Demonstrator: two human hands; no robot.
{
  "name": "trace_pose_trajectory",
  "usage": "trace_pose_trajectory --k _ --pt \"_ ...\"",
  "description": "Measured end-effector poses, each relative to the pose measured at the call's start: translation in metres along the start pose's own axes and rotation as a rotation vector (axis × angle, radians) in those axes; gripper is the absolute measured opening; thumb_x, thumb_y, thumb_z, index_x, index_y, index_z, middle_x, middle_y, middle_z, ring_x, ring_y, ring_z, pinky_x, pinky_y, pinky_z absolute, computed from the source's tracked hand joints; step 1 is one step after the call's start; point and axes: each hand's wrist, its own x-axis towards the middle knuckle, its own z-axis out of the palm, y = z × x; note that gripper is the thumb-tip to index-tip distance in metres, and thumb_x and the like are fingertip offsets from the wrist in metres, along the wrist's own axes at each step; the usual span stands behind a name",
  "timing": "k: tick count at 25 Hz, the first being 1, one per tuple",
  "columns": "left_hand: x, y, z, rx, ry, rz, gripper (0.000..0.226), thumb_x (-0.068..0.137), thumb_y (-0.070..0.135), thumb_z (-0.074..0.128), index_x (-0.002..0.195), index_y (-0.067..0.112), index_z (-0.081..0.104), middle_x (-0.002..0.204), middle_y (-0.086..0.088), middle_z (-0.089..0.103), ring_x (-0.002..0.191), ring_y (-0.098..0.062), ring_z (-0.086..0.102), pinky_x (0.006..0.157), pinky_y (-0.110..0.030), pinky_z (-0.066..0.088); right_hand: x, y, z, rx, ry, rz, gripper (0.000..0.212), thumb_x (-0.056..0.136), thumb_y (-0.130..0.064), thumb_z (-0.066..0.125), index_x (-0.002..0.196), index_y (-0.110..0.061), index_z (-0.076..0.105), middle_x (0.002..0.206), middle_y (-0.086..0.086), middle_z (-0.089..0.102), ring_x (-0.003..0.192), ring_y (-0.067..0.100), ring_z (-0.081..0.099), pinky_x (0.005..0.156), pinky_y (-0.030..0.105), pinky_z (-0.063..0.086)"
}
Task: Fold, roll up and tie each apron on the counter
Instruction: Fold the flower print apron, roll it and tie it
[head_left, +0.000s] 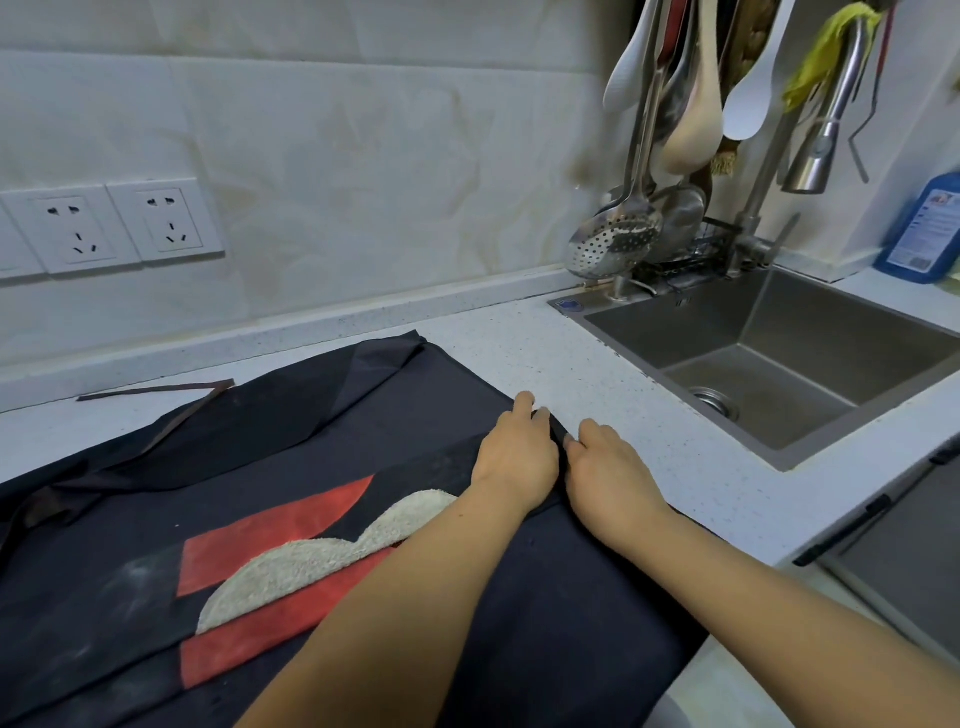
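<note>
A dark navy apron (405, 426) lies spread flat over the white counter (597, 374), with red panels (270, 535) and a beige terry patch (322, 561) on its front. A brown strap (171, 389) trails off its far left side. Both my hands sit side by side at the apron's right edge. My left hand (514, 452) pinches the hem there, and my right hand (608, 462) grips the same edge just beside it, fingers curled on the fabric.
A steel sink (779, 353) is set into the counter at the right, with a faucet (810, 156) and hanging utensils (670, 119) behind it. A blue bottle (924, 228) stands at far right. Wall sockets (114, 223) are at the left.
</note>
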Motion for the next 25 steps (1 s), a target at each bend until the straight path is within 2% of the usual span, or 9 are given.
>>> trace_pose_trajectory --k 3,6,10,12,14,18,21,23,25 --pt "0.007 0.001 0.002 0.026 0.004 -0.049 0.025 0.101 0.018 0.036 0.112 0.009 0.057 0.129 -0.006 0.042 0.095 -0.022 0.051 0.070 -0.032 0.044 0.000 0.006 0.000 0.234 0.051 0.147 0.026 0.098 -0.019 0.039 0.089 -0.007 0.061 0.082 0.002 0.047 0.079 0.020 0.045 0.062 0.029 0.031" --pt "0.018 -0.001 -0.004 -0.055 -0.015 -0.127 0.027 0.102 0.027 0.043 0.116 0.013 0.062 0.125 -0.005 0.043 0.092 -0.021 0.057 0.070 -0.032 0.047 0.016 0.014 -0.009 0.470 -0.052 0.365 0.017 0.092 -0.021 0.057 0.078 -0.013 0.056 0.075 0.002 0.055 0.072 0.018 0.050 0.060 0.027 0.035" --pt "0.025 -0.002 -0.010 -0.197 -0.028 -0.063 0.028 0.098 0.013 0.049 0.120 0.028 0.058 0.131 -0.002 0.042 0.086 -0.009 0.054 0.064 -0.019 0.041 0.035 0.014 -0.013 0.350 -0.250 0.490 0.028 0.088 -0.026 0.063 0.072 -0.010 0.048 0.061 0.002 0.045 0.054 0.017 0.042 0.046 0.026 0.030" --pt "0.025 0.001 -0.015 -0.136 -0.062 0.045 0.038 0.097 0.007 0.045 0.085 0.043 0.050 0.132 -0.004 0.045 0.094 -0.016 0.057 0.070 -0.022 0.041 0.040 0.012 -0.015 0.305 -0.296 0.470 0.017 0.090 -0.020 0.057 0.083 -0.005 0.063 0.065 0.002 0.052 0.057 0.016 0.047 0.046 0.025 0.033" --pt "0.026 0.002 -0.018 -0.045 -0.086 0.111 0.045 0.095 0.003 0.045 0.070 0.041 0.040 0.133 -0.009 0.046 0.104 -0.031 0.056 0.080 -0.034 0.045 0.040 0.010 -0.015 0.272 -0.279 0.414 0.018 0.090 -0.014 0.051 0.093 -0.005 0.066 0.071 0.003 0.055 0.061 0.017 0.049 0.046 0.024 0.033" --pt "0.028 -0.004 -0.009 0.094 0.009 0.230 0.024 0.093 0.004 0.046 0.101 0.013 0.066 0.120 -0.004 0.056 0.098 -0.024 0.054 0.072 -0.028 0.043 0.030 0.001 -0.018 0.202 -0.199 0.306 0.017 0.090 -0.010 0.046 0.102 -0.007 0.058 0.096 0.009 0.057 0.077 0.021 0.048 0.058 0.027 0.034" --pt "0.027 -0.006 -0.011 0.239 0.062 0.323 0.025 0.090 0.002 0.047 0.100 0.011 0.068 0.104 -0.003 0.058 0.095 -0.020 0.052 0.070 -0.030 0.042 0.021 -0.006 -0.025 0.070 -0.154 0.172 0.025 0.090 -0.004 0.040 0.112 -0.006 0.052 0.110 0.011 0.051 0.086 0.021 0.040 0.069 0.028 0.032" --pt "0.026 -0.009 -0.015 0.283 0.088 0.346 0.021 0.089 -0.001 0.048 0.094 0.009 0.066 0.099 -0.004 0.058 0.093 -0.021 0.051 0.068 -0.030 0.037 0.015 -0.015 -0.025 -0.062 -0.102 0.057 0.028 0.088 0.001 0.042 0.113 -0.007 0.051 0.109 0.011 0.050 0.086 0.020 0.036 0.070 0.027 0.031" --pt "0.022 -0.013 -0.016 0.281 0.084 0.319 0.017 0.088 -0.001 0.049 0.092 0.008 0.063 0.098 -0.005 0.058 0.090 -0.021 0.053 0.065 -0.028 0.031 0.012 -0.021 -0.016 -0.214 0.056 -0.090 0.025 0.069 0.005 0.064 0.092 -0.004 0.059 0.089 0.013 0.055 0.074 0.020 0.042 0.060 0.028 0.031"
